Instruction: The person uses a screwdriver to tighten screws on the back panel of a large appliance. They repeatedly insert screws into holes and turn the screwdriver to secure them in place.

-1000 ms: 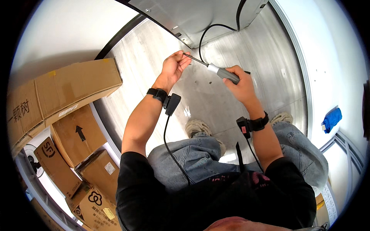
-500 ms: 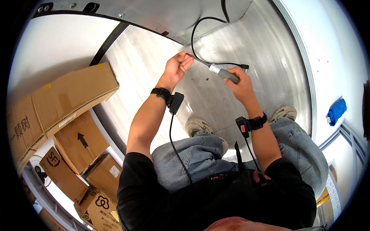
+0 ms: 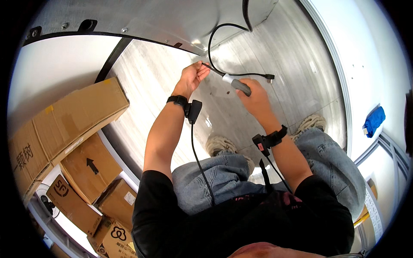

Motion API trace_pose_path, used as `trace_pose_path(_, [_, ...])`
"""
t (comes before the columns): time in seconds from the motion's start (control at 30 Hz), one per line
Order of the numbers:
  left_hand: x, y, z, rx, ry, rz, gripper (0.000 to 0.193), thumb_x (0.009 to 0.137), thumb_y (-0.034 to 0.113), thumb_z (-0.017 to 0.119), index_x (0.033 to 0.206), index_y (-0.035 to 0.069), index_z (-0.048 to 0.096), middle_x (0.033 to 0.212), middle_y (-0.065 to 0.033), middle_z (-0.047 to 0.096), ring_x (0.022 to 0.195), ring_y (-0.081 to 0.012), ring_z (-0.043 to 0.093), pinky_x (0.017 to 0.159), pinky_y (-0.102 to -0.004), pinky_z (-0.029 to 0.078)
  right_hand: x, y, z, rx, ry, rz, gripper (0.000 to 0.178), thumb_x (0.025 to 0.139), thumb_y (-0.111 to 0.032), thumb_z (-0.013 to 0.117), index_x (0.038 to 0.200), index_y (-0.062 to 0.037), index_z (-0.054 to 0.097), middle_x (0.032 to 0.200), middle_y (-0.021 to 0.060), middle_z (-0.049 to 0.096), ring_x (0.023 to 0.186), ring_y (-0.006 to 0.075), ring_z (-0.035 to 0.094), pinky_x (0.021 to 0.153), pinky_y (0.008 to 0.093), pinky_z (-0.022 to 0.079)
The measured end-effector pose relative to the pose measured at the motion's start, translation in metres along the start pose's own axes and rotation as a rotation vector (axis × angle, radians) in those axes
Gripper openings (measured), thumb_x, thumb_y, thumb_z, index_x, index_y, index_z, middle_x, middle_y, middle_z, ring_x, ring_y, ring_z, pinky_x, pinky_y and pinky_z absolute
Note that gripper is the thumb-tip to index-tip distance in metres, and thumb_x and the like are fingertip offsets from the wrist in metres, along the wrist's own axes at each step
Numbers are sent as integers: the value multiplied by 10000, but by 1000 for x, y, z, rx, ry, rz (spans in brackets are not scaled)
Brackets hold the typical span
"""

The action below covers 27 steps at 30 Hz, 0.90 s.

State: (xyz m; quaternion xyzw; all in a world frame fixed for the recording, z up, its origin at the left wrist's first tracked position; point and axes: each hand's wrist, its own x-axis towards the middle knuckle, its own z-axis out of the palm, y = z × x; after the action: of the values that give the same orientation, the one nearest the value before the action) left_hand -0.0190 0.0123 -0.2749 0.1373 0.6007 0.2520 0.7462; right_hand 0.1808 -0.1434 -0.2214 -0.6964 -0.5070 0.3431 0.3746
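Observation:
My right hand [image 3: 254, 95] is wrapped round the handle of a screwdriver [image 3: 237, 84], grey with a pale collar. Its dark shaft slopes up and left to the fingertips of my left hand [image 3: 193, 77]. There the thumb and forefinger pinch the tip end, while the other fingers curl loosely. Whether a small part sits at the tip is too small to tell. Just above both hands stands the lower edge of a grey metal cabinet [image 3: 163, 21]. A black cable [image 3: 210, 45] hangs beside it, loops behind the shaft and ends in a plug [image 3: 269, 77] on the floor.
Cardboard boxes [image 3: 73, 116] are stacked at the left. A white wall [image 3: 365, 56] runs along the right, with a blue cloth [image 3: 374, 122] near it. Wrist straps with black boxes trail cables down my arms. My shoes rest on the wood-look floor [image 3: 301, 56].
Both hands and the screwdriver have shifted slightly left and down in view, the right hand more than the left. The cabinet edge also sits lower in view. The right hand keeps its grip.

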Motion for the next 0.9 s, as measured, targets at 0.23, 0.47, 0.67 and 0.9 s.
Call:
trace_pose_path(0.23, [34, -2, 5, 57, 63, 31, 164, 965, 164, 450, 1006, 58, 567, 871, -51, 637, 765, -144, 613, 737, -281, 534, -12, 48, 67, 397, -52, 483, 341, 815, -172, 662, 1077, -6, 522, 891, 126, 568, 699, 211, 593, 613, 333, 473])
trace_pose_path(0.47, [24, -14, 10, -54, 121, 167, 174, 960, 164, 473, 1035, 63, 593, 838, -23, 612, 705, -108, 573, 632, -251, 517, -9, 26, 65, 671, -236, 747, 313, 873, -155, 602, 1103, -17, 439, 941, 76, 540, 658, 128, 579, 556, 272, 455])
trace_pose_path(0.67, [28, -4, 7, -50, 109, 160, 167, 947, 137, 489, 1037, 55, 604, 839, -9, 604, 678, -99, 547, 647, -245, 521, -7, 18, 65, 769, -260, 772, 294, 886, -177, 588, 1103, -39, 447, 948, 58, 538, 691, 132, 583, 580, 271, 445])
trace_pose_path(0.9, [38, -2, 4, -70, 168, 160, 152, 924, 110, 521, 1010, 37, 623, 853, -23, 622, 697, -104, 565, 649, -241, 514, -4, 11, 65, 799, -276, 818, 272, 893, -177, 576, 1103, -55, 455, 943, 48, 524, 707, 138, 583, 601, 283, 437])
